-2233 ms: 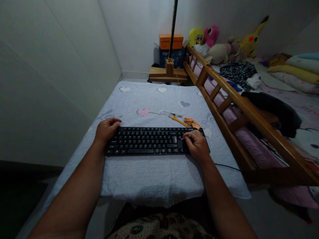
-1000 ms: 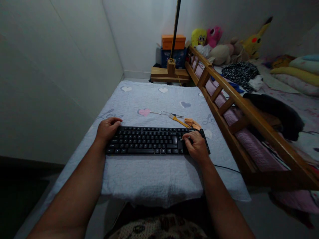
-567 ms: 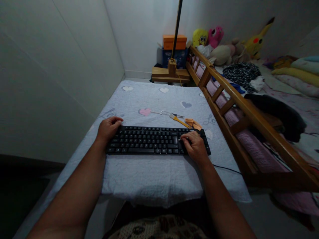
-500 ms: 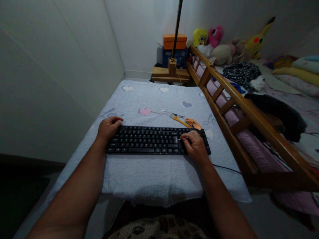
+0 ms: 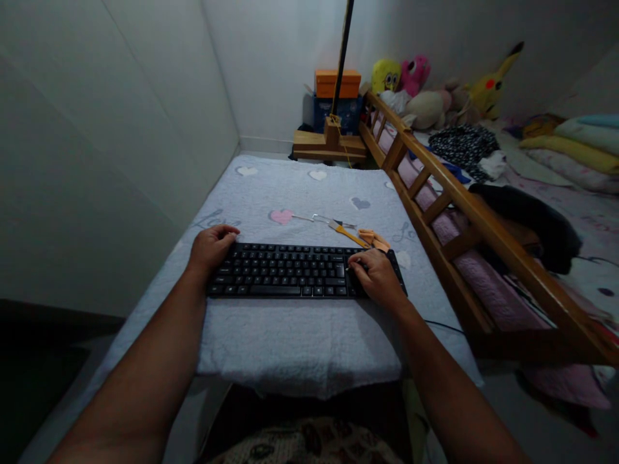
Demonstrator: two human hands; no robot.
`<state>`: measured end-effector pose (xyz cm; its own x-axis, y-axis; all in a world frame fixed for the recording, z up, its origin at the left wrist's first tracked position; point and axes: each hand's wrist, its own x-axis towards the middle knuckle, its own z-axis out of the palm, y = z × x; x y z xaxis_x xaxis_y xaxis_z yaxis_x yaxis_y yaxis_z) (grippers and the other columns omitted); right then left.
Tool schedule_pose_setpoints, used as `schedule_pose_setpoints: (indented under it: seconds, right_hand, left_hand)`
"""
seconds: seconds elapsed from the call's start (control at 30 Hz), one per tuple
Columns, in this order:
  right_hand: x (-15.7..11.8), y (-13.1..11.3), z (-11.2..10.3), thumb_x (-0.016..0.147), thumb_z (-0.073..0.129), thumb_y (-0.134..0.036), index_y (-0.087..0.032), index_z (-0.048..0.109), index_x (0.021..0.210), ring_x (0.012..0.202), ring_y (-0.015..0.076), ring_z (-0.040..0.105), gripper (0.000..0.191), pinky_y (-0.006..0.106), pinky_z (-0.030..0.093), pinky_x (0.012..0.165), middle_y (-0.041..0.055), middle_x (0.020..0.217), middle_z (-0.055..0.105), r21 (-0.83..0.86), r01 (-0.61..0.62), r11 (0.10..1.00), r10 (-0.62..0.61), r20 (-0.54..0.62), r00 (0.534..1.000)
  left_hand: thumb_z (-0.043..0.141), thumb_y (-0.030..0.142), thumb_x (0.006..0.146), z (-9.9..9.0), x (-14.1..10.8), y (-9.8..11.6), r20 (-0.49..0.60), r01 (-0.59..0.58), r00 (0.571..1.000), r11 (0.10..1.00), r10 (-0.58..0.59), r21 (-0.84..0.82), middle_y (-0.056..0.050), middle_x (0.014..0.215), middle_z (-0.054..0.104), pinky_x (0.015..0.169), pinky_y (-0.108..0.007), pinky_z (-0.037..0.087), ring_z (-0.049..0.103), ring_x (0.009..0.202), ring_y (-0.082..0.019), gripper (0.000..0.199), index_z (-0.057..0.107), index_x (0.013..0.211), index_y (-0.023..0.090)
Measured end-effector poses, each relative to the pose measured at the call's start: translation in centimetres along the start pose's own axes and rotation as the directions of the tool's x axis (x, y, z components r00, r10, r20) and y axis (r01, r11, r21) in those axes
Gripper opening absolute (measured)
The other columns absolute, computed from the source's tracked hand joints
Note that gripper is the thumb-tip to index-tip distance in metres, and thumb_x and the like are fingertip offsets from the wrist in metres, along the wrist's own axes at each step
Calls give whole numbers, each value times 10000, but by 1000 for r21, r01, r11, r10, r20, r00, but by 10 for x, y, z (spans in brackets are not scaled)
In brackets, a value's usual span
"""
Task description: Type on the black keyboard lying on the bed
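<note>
- A dim room with pale walls [image 5: 271, 58]; a cloth-covered bench [image 5: 300, 335], its light blue cover printed with hearts and lettering, stands between a white panel [image 5: 120, 129] on the left and a bed rail [image 5: 435, 171] on the right.
- The left hand [image 5: 210, 248] lies at the keyboard's left end, fingers bent and thumb near the index finger; whether it grips the edge, I cannot tell.
- The right hand [image 5: 374, 274] is over the keyboard's right part, thumb and fingers pinching a thin item [image 5: 349, 268] with a pale tip, too small to identify.
- Under and between the hands, the black keyboard [image 5: 280, 272] lies flat on the bench, long side toward the person; its right-hand keys are partly hidden.
- Just beyond it lie a yellow-handled brush [image 5: 353, 238], a folded orange cloth [image 5: 373, 240] and a thin, bent metal tool [image 5: 322, 220].
- A black cable [image 5: 445, 326] runs toward the bench's right edge.
- Behind the bench, a wooden stand [image 5: 309, 143] carries a dark pole [image 5: 343, 51], near an orange box [image 5: 324, 84] on a blue one.
- Past the wooden rail, the bed holds plush toys [image 5: 385, 76], clothes [image 5: 464, 149] and folded bedding [image 5: 570, 151].
</note>
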<state>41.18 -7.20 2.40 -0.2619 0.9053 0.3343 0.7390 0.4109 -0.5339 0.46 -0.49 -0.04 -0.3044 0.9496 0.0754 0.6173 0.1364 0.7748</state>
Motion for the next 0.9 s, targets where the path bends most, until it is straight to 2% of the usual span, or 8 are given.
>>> schedule_pose_setpoints:
  seconds: [0.1,0.27,0.63,0.9]
  right_hand:
    - [3,1,1,927,599,-162,-238,755,895,930,268,675,176,434,509,914,74,917,776,7,7,1000,-7,1,1000]
    - [4,5,6,945,585,-184,-231,742,884,927,273,674,175,444,509,927,82,915,770,25,23,999,-21,-59,998]
    - [6,8,12,956,593,-212,-252,755,901,937,283,665,176,466,517,929,76,922,777,36,17,999,-13,-121,993]
    - [8,11,15,964,581,-198,-244,758,903,937,286,667,193,464,515,920,76,926,780,44,25,999,-18,-147,989]
  left_hand:
    - [607,400,678,0,-1,1,-1,3,1000,1000,-3,0,-29,755,690,709,-328,466,607,726,-223,316,762,873,206]
    - [606,427,680,0,0,-2,3,6,1000,1000,-6,-17,-30,769,697,711,-329,465,611,734,-222,345,766,890,204]
    - [625,407,687,1,0,-2,-5,2,1000,1000,-2,-24,-29,791,721,734,-336,507,641,757,-231,298,770,864,216]
    - [613,429,668,0,-1,0,-1,-1,1000,1000,1,-22,-27,755,697,700,-335,466,611,727,-223,328,758,859,205]
